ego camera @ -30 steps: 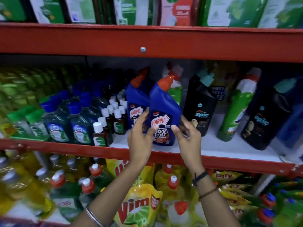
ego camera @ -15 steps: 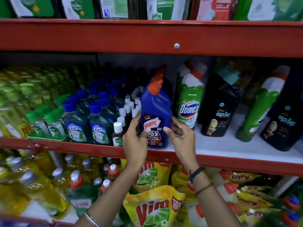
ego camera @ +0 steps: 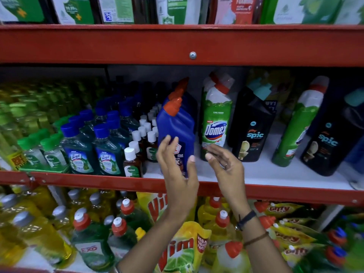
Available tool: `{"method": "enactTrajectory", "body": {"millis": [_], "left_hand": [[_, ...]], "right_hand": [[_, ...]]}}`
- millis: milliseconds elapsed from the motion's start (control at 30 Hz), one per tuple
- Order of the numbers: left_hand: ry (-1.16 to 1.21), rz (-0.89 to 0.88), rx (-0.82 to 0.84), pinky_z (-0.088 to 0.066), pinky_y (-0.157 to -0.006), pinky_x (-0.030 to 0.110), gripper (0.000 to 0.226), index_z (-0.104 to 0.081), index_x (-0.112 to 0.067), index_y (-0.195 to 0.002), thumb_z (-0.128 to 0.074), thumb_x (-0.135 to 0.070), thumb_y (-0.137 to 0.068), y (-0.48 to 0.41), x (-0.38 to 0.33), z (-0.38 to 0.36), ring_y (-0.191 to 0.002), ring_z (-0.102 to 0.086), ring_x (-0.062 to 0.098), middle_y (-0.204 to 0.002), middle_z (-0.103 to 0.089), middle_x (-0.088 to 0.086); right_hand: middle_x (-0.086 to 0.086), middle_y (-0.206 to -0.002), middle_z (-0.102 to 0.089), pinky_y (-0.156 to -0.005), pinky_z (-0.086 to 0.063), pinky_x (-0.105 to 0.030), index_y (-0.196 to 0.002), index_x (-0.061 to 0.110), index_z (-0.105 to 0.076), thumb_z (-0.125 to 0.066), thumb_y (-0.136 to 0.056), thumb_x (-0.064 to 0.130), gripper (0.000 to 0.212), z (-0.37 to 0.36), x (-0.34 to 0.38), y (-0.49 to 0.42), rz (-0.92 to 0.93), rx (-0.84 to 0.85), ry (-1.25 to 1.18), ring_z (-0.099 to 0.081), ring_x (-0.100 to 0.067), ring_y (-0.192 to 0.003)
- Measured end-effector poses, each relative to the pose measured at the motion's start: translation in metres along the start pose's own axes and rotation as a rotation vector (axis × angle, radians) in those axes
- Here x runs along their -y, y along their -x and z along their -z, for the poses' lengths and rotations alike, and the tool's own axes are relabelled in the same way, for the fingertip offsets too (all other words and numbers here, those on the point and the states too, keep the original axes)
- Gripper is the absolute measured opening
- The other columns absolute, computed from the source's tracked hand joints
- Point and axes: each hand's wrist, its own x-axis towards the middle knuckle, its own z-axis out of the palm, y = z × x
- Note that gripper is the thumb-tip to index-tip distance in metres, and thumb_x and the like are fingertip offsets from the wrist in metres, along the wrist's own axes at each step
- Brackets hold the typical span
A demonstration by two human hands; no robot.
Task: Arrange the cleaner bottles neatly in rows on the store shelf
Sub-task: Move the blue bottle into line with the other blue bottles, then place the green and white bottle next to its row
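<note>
A blue Harpic bottle (ego camera: 176, 127) with an orange cap stands upright at the front of the white middle shelf (ego camera: 256, 174), with more blue Harpic bottles lined up behind it. My left hand (ego camera: 177, 174) is spread open just in front of its label, fingers apart, not gripping it. My right hand (ego camera: 226, 166) hovers open to the right of the bottle, apart from it. A green Domex bottle (ego camera: 215, 123) stands to the right, then a black Spic bottle (ego camera: 253, 127). Further right lean another green bottle (ego camera: 297, 125) and a second black Spic bottle (ego camera: 331, 138).
Small brown Dettol bottles (ego camera: 132, 162) and green Lizol bottles (ego camera: 107, 152) fill the shelf left of the Harpic row. A red shelf rail (ego camera: 98, 181) runs along the front edge. Below are Vim pouches (ego camera: 181, 249) and dish-soap bottles. Another red beam (ego camera: 177, 44) runs overhead.
Both hands have let go of the front Harpic bottle and drawn back slightly, fingers spreading. The bottle now stands in line with the Harpic row. The view has shifted left.
</note>
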Motion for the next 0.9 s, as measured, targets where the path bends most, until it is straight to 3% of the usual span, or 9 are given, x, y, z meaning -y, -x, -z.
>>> {"method": "enactTrajectory", "body": {"millis": [67, 167, 367, 467, 533, 567, 633, 767, 900], "left_hand": [[0.033, -0.052, 0.108, -0.032, -0.113, 0.02, 0.048, -0.037, -0.024, -0.138, -0.055, -0.018, -0.093, 0.01, -0.01, -0.02, -0.14, -0.033, 0.007, -0.146, -0.035, 0.003], [0.089, -0.028, 0.254, -0.038, -0.11, 0.025, 0.043, -0.045, -0.015, -0.134, -0.055, -0.018, -0.093, 0.023, -0.023, -0.055, -0.132, -0.04, 0.004, -0.137, -0.045, 0.0], [0.162, 0.105, 0.476, -0.043, -0.107, 0.031, 0.039, -0.045, -0.021, -0.134, -0.053, -0.021, -0.096, 0.037, -0.044, -0.136, -0.126, -0.048, 0.009, -0.134, -0.049, -0.005], [0.185, 0.182, 0.575, -0.04, -0.109, 0.034, 0.044, -0.04, -0.019, -0.14, -0.052, -0.019, -0.097, 0.038, -0.052, -0.176, -0.131, -0.043, 0.009, -0.137, -0.043, -0.008], [0.195, 0.211, 0.586, -0.04, -0.105, 0.028, 0.047, -0.038, -0.02, -0.142, -0.051, -0.015, -0.097, 0.038, -0.054, -0.197, -0.123, -0.04, -0.001, -0.13, -0.04, -0.014], [0.179, 0.201, 0.579, -0.038, -0.102, 0.022, 0.048, -0.037, -0.02, -0.143, -0.051, -0.013, -0.097, 0.037, -0.055, -0.206, -0.118, -0.037, -0.008, -0.127, -0.039, -0.016], [0.139, 0.182, 0.548, -0.035, -0.099, 0.015, 0.053, -0.036, -0.02, -0.144, -0.052, -0.007, -0.095, 0.037, -0.055, -0.221, -0.116, -0.036, -0.011, -0.132, -0.043, -0.012], [0.1, 0.197, 0.48, -0.041, -0.109, 0.03, 0.067, -0.036, -0.022, -0.146, -0.051, 0.008, -0.088, 0.04, -0.048, -0.241, -0.131, -0.048, 0.017, -0.145, -0.048, 0.006], [0.084, 0.217, 0.45, -0.045, -0.104, 0.028, 0.073, -0.036, -0.023, -0.147, -0.05, 0.013, -0.085, 0.042, -0.045, -0.247, -0.129, -0.051, 0.019, -0.144, -0.049, 0.007]], "right_hand": [[0.002, -0.112, -0.072, -0.092, -0.055, -0.037, -0.11, 0.024, -0.067, -0.064, -0.089, 0.019, 0.022, 0.024, 0.004, 0.002, 0.024, -0.082, -0.028, -0.067, -0.009, -0.106], [-0.006, -0.11, -0.072, -0.091, -0.055, -0.044, -0.102, 0.032, -0.067, -0.061, -0.091, 0.023, 0.015, 0.068, 0.006, -0.001, 0.054, -0.253, -0.029, -0.068, -0.017, -0.105], [-0.01, -0.111, -0.07, -0.094, -0.052, -0.049, -0.108, 0.013, -0.067, -0.054, -0.096, 0.021, 0.02, 0.163, -0.002, -0.024, 0.07, -0.501, 0.126, -0.065, -0.023, -0.105], [-0.003, -0.124, -0.062, -0.099, -0.047, -0.023, -0.123, 0.012, -0.059, -0.047, -0.099, 0.018, 0.028, 0.196, -0.007, -0.04, 0.019, -0.44, 0.2, -0.056, -0.017, -0.117], [-0.003, -0.137, -0.052, -0.093, -0.039, -0.007, -0.137, 0.01, -0.046, -0.042, -0.1, 0.015, 0.038, 0.208, -0.014, -0.053, -0.036, -0.347, 0.25, -0.047, -0.013, -0.124], [-0.004, -0.144, -0.046, -0.097, -0.035, -0.01, -0.142, 0.011, -0.039, -0.041, -0.1, 0.014, 0.043, 0.211, -0.015, -0.059, -0.062, -0.287, 0.25, -0.043, -0.012, -0.127], [-0.007, -0.154, -0.034, -0.114, -0.03, -0.029, -0.148, 0.013, -0.027, -0.043, -0.096, 0.016, 0.055, 0.215, -0.024, -0.073, -0.104, -0.186, 0.279, -0.036, -0.015, -0.137], [-0.007, -0.153, -0.039, -0.114, -0.035, -0.043, -0.15, 0.017, -0.023, -0.053, -0.074, 0.039, 0.084, 0.217, -0.033, -0.086, -0.165, -0.123, 0.306, -0.042, -0.021, -0.137], [-0.009, -0.125, -0.058, -0.098, -0.048, -0.037, -0.142, 0.011, -0.037, -0.046, -0.083, -0.003, 0.061, 0.223, -0.03, -0.085, -0.125, -0.173, 0.291, -0.058, -0.02, -0.11]]}}
